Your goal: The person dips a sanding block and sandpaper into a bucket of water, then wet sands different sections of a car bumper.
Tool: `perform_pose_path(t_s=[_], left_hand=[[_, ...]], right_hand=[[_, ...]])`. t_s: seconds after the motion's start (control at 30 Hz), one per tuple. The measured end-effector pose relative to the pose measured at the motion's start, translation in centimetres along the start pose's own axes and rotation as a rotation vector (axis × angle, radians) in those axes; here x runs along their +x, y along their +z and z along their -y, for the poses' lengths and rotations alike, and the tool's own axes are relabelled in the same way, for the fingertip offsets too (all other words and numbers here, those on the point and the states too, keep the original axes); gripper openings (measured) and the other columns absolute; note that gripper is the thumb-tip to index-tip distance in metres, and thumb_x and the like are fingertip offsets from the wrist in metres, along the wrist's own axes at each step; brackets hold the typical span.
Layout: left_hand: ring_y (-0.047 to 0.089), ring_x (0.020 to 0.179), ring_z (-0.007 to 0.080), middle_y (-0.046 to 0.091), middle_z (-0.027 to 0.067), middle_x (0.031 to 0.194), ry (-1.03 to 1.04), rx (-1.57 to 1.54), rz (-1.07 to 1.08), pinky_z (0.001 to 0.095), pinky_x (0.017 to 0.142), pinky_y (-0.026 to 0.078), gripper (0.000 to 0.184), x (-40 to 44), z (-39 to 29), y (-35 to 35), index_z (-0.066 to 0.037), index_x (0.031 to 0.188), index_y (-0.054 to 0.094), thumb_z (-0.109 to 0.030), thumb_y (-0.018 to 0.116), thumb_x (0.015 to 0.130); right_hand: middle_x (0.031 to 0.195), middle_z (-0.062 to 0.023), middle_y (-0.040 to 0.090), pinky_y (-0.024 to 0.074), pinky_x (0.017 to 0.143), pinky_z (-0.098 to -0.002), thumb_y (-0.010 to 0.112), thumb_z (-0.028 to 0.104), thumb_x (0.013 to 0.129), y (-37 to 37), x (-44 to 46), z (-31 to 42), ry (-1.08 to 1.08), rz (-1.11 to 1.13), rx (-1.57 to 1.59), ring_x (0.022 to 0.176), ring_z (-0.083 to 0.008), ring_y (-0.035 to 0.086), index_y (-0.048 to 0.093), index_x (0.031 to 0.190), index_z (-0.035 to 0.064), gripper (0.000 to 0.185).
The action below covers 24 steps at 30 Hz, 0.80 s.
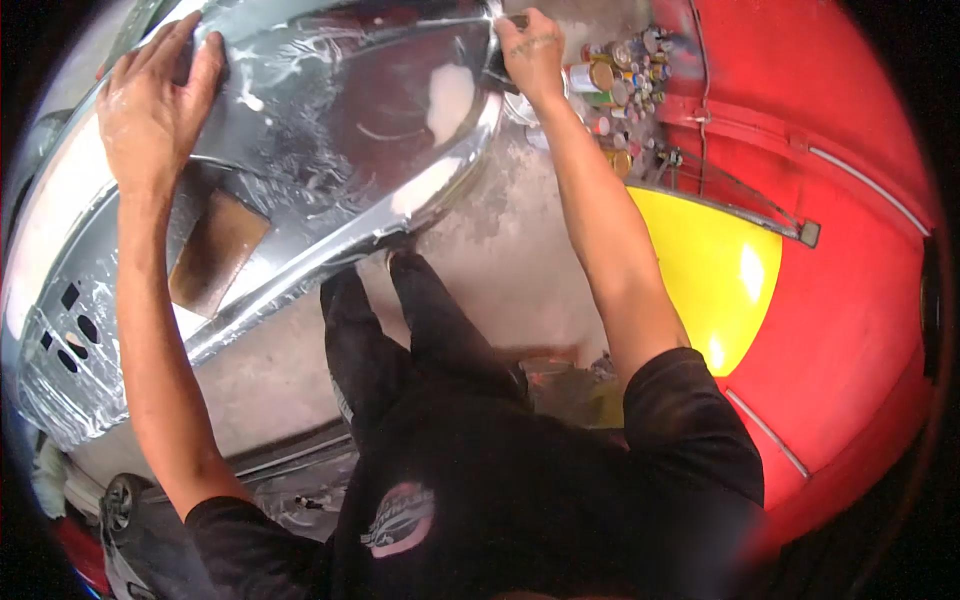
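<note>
A large, glossy dark grey car body panel (300,110) with pale smoothed patches lies in front of me at a slant. My left hand (152,115) rests on its left side, fingers stretched out and thumb apart, holding nothing. At the panel's far right corner, the fingers of my right hand (535,58) are curled closed around the edge. A small dark bit shows by those fingertips; I cannot make out what it is. On the panel, right of my left forearm, lies a flat brown rectangular piece (220,255). Several dark cut-outs mark the panel's lower left end.
Several paint cans and jars (610,95) crowd the floor beyond my right forearm. A yellow panel (715,270) leans by a large red surface (840,300) on the right. Grey concrete floor (480,260) shows around my legs. A dark car part (150,530) is at lower left.
</note>
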<state>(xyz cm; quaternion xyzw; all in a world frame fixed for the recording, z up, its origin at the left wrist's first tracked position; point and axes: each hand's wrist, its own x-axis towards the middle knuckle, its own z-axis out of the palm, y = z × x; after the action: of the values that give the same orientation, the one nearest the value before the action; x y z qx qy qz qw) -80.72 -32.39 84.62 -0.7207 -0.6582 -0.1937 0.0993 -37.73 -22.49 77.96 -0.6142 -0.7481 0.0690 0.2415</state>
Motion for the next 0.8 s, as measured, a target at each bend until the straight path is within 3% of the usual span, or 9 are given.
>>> perform_pose_path(t_s=[0.07, 0.13, 0.27, 0.33, 0.47, 0.53, 0.63, 0.7, 0.8], left_hand=[[0.067, 0.118, 0.0311, 0.074, 0.0096, 0.127, 0.003, 0.002, -0.075, 0.0486, 0.111, 0.044, 0.048, 0.1, 0.7, 0.4, -0.014, 0.13, 0.074, -0.049, 0.064, 0.098], [0.067, 0.118, 0.0318, 0.074, 0.0095, 0.127, -0.011, -0.031, -0.067, 0.0484, 0.11, 0.044, 0.047, 0.4, 0.4, 0.2, -0.015, 0.13, 0.074, -0.049, 0.064, 0.099], [0.068, 0.118, 0.0333, 0.072, 0.0098, 0.132, -0.001, 0.016, -0.029, 0.0454, 0.106, 0.05, 0.044, 0.3, 0.4, -0.4, -0.018, 0.134, 0.072, -0.046, 0.064, 0.1], [0.068, 0.117, 0.0312, 0.074, 0.0066, 0.128, 0.0, 0.03, -0.062, 0.0449, 0.107, 0.047, 0.045, 0.4, 0.2, -0.1, -0.015, 0.13, 0.074, -0.046, 0.065, 0.098], [0.068, 0.116, 0.0312, 0.074, 0.0066, 0.127, -0.017, -0.009, -0.079, 0.0455, 0.106, 0.047, 0.045, 0.6, 0.6, 0.0, -0.015, 0.13, 0.074, -0.046, 0.065, 0.098], [0.068, 0.115, 0.0305, 0.074, 0.0062, 0.128, -0.026, -0.038, -0.057, 0.0454, 0.106, 0.048, 0.045, 0.5, 0.0, -0.3, -0.015, 0.13, 0.074, -0.046, 0.065, 0.098], [0.067, 0.115, 0.0297, 0.074, 0.0056, 0.128, -0.033, -0.03, -0.053, 0.0447, 0.105, 0.047, 0.045, 0.3, 0.2, -0.3, -0.015, 0.13, 0.074, -0.045, 0.066, 0.098], [0.068, 0.115, 0.0288, 0.074, 0.005, 0.128, -0.016, 0.008, -0.058, 0.0445, 0.104, 0.047, 0.044, 0.4, -0.3, -0.3, -0.015, 0.129, 0.075, -0.045, 0.066, 0.098], [0.068, 0.114, 0.0286, 0.074, 0.0049, 0.128, -0.038, -0.034, -0.077, 0.0444, 0.104, 0.047, 0.044, 0.2, 0.0, -0.1, -0.015, 0.128, 0.075, -0.045, 0.066, 0.098]], right_hand=[[0.086, -0.0295, 0.069, 0.052, 0.073, -0.0527, 0.073, 0.028, 0.09, -0.2, -2.1, -0.7, -0.042, -0.016, -0.058, 0.081, -0.0496, 0.066, 0.066, 0.09, -0.005, 0.034], [0.08, -0.0288, 0.067, 0.0499, 0.073, -0.056, 0.07, 0.025, 0.09, -0.3, -6.4, -1.0, 0.034, 0.028, 0.131, 0.08, -0.0505, 0.065, 0.061, 0.083, -0.0041, 0.032], [0.082, -0.0292, 0.068, 0.0505, 0.075, -0.0553, 0.07, 0.025, 0.089, -0.3, -3.0, 0.0, 0.061, 0.038, 0.103, 0.082, -0.0504, 0.066, 0.063, 0.085, -0.0048, 0.031], [0.085, -0.0301, 0.068, 0.0511, 0.076, -0.0546, 0.07, 0.024, 0.089, 0.3, 2.7, -0.2, -0.082, 0.009, 0.047, 0.085, -0.0494, 0.067, 0.065, 0.089, -0.0043, 0.028], [0.088, -0.0304, 0.07, 0.053, 0.073, -0.0509, 0.073, 0.024, 0.088, -0.5, -2.4, -0.1, 0.017, 0.039, 0.016, 0.08, -0.0495, 0.067, 0.067, 0.092, -0.0047, 0.029], [0.085, -0.0296, 0.069, 0.0523, 0.075, -0.0539, 0.072, 0.022, 0.09, -0.7, -6.0, -0.1, 0.069, 0.003, 0.285, 0.082, -0.0481, 0.068, 0.065, 0.091, -0.0039, 0.027], [0.083, -0.0292, 0.069, 0.053, 0.075, -0.0535, 0.071, 0.021, 0.09, 0.1, -2.5, -1.4, 0.015, 0.065, 0.09, 0.08, -0.0489, 0.068, 0.066, 0.094, -0.0045, 0.026], [0.081, -0.0291, 0.069, 0.053, 0.074, -0.0532, 0.071, 0.021, 0.09, -0.1, 2.5, 0.8, -0.037, 0.043, 0.121, 0.079, -0.0493, 0.068, 0.066, 0.092, -0.0049, 0.026], [0.079, -0.0283, 0.069, 0.0529, 0.072, -0.052, 0.071, 0.021, 0.088, -0.5, 0.6, 0.1, -0.103, -0.021, 0.093, 0.076, -0.0499, 0.067, 0.063, 0.083, -0.0057, 0.028]])
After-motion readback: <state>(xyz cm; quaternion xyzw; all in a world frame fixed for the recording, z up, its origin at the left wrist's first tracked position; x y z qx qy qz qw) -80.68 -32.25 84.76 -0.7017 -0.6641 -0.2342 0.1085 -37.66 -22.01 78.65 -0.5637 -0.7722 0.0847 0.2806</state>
